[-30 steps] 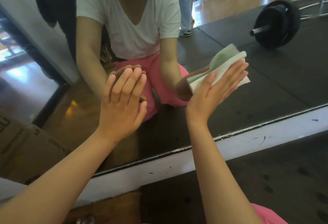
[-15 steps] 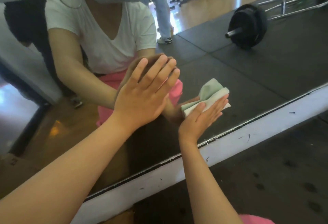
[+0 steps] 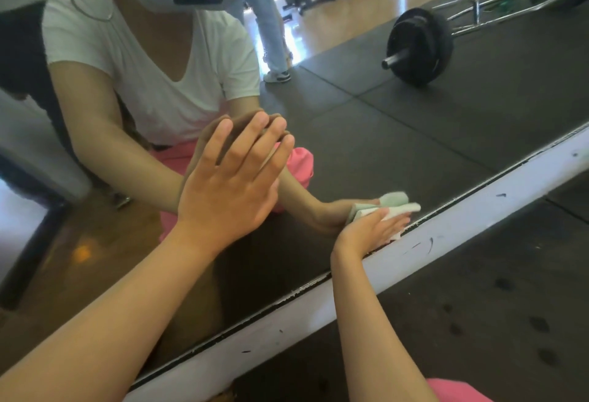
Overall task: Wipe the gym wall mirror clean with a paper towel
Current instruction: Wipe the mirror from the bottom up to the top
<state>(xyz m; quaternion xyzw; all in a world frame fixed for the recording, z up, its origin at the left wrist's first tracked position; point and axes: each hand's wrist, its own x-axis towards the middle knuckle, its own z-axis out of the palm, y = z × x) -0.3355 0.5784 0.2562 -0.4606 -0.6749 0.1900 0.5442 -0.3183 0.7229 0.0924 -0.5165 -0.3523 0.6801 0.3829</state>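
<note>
The wall mirror fills most of the view and ends low down at a dark bottom edge above a white baseboard. My left hand lies flat on the glass with straight, slightly spread fingers. My right hand presses a folded white paper towel against the glass just above the mirror's bottom edge, fingers stretched out over it. The towel's reflection shows right above it.
The white baseboard, scuffed with dark marks, runs diagonally under the mirror. Black rubber floor lies in front of it. In the reflection are a barbell with black plates, my own figure, and another person's legs.
My right hand has slid the towel down the glass from mid-height to the bottom edge. My left hand stays flat on the mirror, now higher than the right.
</note>
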